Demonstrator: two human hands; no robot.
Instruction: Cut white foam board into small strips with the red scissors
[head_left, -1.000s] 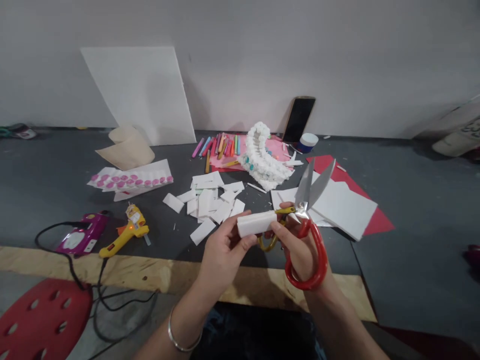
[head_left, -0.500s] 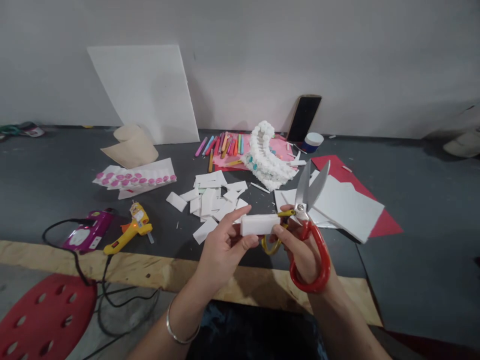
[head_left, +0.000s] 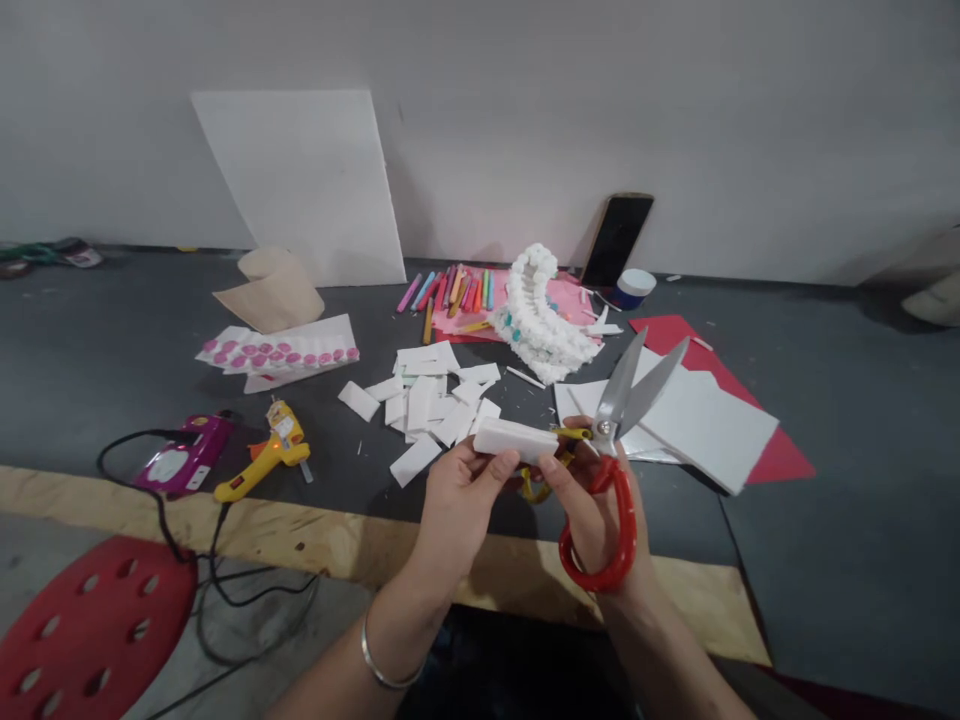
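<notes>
Between my two hands is a small stack of white rectangular pieces [head_left: 511,437], its layered edges showing on top. My left hand [head_left: 465,500] pinches its left end, thumb in front and fingers behind. My right hand [head_left: 589,505] is closed around the red-handled scissors [head_left: 619,430], whose blades stand apart and point up and away. The same hand's thumb touches the stack's right end. A yellow looped part [head_left: 536,487] shows beside the right fingers; whether it belongs to the scissors I cannot tell. Just beyond lies a loose pile of similar white pieces [head_left: 427,392].
At left are a yellow glue gun [head_left: 270,450], a purple device [head_left: 185,457] and a pink-dotted white piece [head_left: 289,355]. Further back are crayons [head_left: 461,290], a white bumpy model [head_left: 536,320], a phone [head_left: 619,238] and a jar [head_left: 634,288]. White sheets [head_left: 705,415] lie right.
The stack has tipped, so its layered upper edges now show. The scissors have turned slightly, with the red handle shifted left. The whole view has moved a little.
</notes>
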